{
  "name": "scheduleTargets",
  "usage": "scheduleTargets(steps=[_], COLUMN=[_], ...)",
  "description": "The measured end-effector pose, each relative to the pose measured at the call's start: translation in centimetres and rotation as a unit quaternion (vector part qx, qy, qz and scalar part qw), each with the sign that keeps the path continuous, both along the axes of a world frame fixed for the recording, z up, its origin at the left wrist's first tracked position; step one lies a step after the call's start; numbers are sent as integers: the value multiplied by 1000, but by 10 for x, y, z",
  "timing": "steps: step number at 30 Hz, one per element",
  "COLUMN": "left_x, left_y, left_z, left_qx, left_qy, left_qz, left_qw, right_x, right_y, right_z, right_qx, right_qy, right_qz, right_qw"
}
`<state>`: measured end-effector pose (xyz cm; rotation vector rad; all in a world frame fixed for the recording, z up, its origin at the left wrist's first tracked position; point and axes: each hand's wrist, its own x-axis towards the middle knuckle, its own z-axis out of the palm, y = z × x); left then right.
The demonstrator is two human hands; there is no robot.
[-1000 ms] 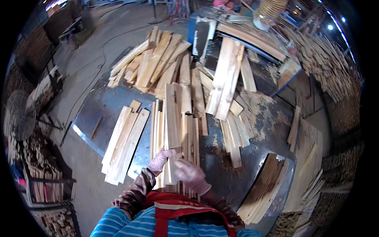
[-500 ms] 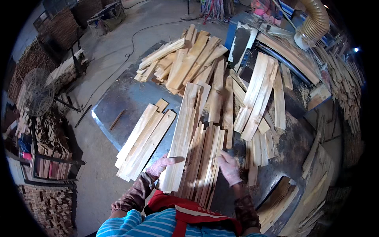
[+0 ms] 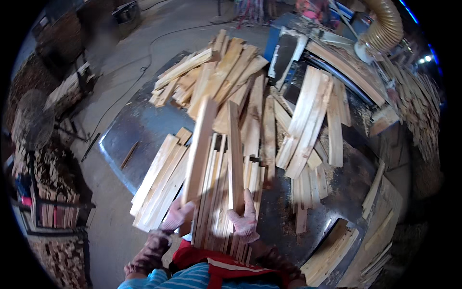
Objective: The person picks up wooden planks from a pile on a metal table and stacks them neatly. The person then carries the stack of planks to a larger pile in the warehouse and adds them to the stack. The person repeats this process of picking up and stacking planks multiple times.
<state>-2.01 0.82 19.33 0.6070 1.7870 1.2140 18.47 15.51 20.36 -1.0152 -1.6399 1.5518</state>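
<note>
My left hand (image 3: 178, 215), in a pale work glove, grips the near end of a tilted wooden board (image 3: 198, 154), which is slightly blurred. In my gloved right hand (image 3: 245, 220) is the near end of a narrower wooden strip (image 3: 235, 161), pointing away from me. Between and beneath the two stands a row of wooden strips (image 3: 210, 212), packed side by side close to my red apron (image 3: 216, 260). Just left of the left hand lie several flat boards (image 3: 161, 185) placed alongside each other on the metal table (image 3: 144, 120).
A loose heap of boards (image 3: 221, 72) covers the table's far side. More boards (image 3: 305, 120) lie to the right, beside a machine with a ribbed hose (image 3: 385, 26). Wood stacks and a fan (image 3: 33, 120) stand at the left. Planks (image 3: 332, 250) lie near right.
The right hand has moved left from the edge of the row and now holds a strip. My left hand's board is raised and turned more on edge. The view has shifted slightly.
</note>
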Motion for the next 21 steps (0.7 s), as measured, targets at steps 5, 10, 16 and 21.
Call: scheduleTargets(steps=[5,10,16,21], left_x=[-21,-23,-53,-56], left_y=[-119,-127,-103,-85], left_z=[-63,-83,-122,-107], left_qx=[-39,-222,-415,-398], left_qy=[65,145,288,317], left_qz=[109,106,72,160], left_qw=[991,958,860,846], right_x=[-104,-170,-70,32], right_y=[123,201,197,251], right_z=[65,83,-76,-114], right_qx=[99,300,418,260], right_qy=[38,-115,-278,-476], right_qz=[35,-15,-213,-288], right_qw=[994,947,838,789])
